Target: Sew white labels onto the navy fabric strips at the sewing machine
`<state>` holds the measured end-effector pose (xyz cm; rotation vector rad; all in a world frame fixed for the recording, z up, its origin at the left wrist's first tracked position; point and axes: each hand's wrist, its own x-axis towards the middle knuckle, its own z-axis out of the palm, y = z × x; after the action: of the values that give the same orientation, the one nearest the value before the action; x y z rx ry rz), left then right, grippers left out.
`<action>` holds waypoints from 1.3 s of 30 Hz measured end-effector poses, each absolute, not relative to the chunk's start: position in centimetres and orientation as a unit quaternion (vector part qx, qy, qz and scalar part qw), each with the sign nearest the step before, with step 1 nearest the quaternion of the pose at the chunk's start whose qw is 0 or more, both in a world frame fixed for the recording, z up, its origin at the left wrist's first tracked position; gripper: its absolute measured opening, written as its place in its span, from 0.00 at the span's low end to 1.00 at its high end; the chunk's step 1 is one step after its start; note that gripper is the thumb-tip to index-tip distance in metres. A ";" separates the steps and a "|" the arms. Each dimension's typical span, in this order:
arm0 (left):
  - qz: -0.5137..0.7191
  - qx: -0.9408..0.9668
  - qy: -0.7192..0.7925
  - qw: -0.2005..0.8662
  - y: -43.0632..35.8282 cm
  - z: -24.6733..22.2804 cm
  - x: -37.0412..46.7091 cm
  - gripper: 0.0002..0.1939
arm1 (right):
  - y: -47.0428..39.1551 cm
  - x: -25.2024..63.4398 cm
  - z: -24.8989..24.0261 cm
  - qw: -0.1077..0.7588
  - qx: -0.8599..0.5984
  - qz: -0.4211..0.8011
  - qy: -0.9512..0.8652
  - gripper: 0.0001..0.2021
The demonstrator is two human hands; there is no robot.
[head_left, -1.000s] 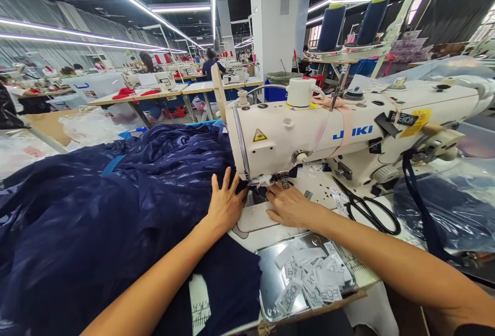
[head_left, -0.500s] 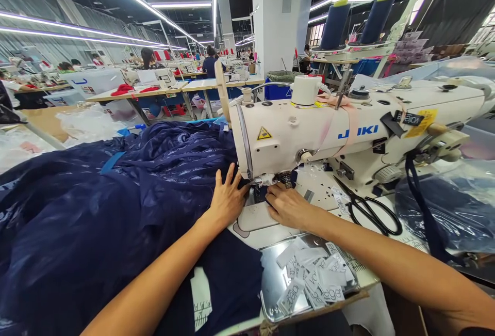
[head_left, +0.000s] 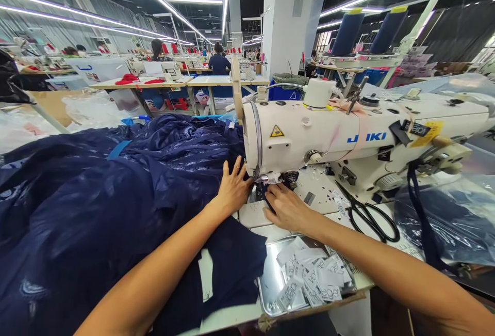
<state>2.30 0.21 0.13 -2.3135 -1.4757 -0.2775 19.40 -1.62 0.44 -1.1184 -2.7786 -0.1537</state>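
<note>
Where the machine (head_left: pixel 297 129) overhangs the worktop (head_left: pixel 236 315), both hands work close in at the needle, one on either side of it. Navy cloth (head_left: pixel 96 212) spreads over the left of the worktop in a heaped, folded mass, and one flat panel of it reaches down to the near edge, beneath the left forearm. The left hand (head_left: pixel 233 191) lies palm down on the right border of this heap, its fingers fanned apart and unclenched; the cloth passes under them and runs off to their left, while the foremost folds lie just beyond the fingertips. The right hand (head_left: pixel 286 207) rests on the machine's bed with its fingers bent in toward the needle; a little dark cloth shows at their tips, but whether they grip it or only press on it I cannot tell.

At the worktop's near edge, below the right wrist, a metal tray (head_left: pixel 270 274) holds a loose pile of white labels (head_left: pixel 313 274). Black scissors (head_left: pixel 373 217) lie to the right of the right hand, handles toward the near edge. Farther right, a navy strap (head_left: pixel 423 212) hangs down in front of a clear bag (head_left: pixel 456 217) with dark contents.
</note>
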 end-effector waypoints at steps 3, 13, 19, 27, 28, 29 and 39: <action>-0.084 -0.821 -0.530 0.193 0.5 0.1 2.4 0.14 | -1.6 19.3 0.2 0.078 -0.374 -0.051 -0.923 0.16; -0.092 -0.817 -0.536 0.191 0.0 0.5 2.8 0.14 | -0.4 20.0 -0.9 0.110 -0.356 -0.096 -0.923 0.14; -0.094 -0.836 -0.504 0.197 -3.4 3.6 0.7 0.15 | 1.0 21.7 -1.1 0.094 -0.372 -0.129 -0.914 0.17; -0.059 -0.834 -0.478 0.270 -7.5 4.3 -4.9 0.17 | 0.9 21.6 -1.1 0.068 -0.359 -0.146 -0.919 0.18; -0.050 -0.834 -0.478 0.272 -7.7 4.3 -4.8 0.15 | 0.9 21.6 -1.1 0.068 -0.355 -0.151 -0.920 0.18; -0.041 -0.834 -0.477 0.275 -7.9 4.4 -4.6 0.13 | 0.9 21.7 -1.2 0.069 -0.350 -0.156 -0.921 0.18; -0.065 -0.891 -0.445 0.066 -9.7 7.0 -0.9 0.12 | 0.6 21.9 -0.5 0.061 -0.328 -0.155 -0.930 0.17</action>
<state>-0.93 -9.73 6.99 -2.6858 -1.3415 -0.1970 21.94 0.62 -0.52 -0.9925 -2.8131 -0.4696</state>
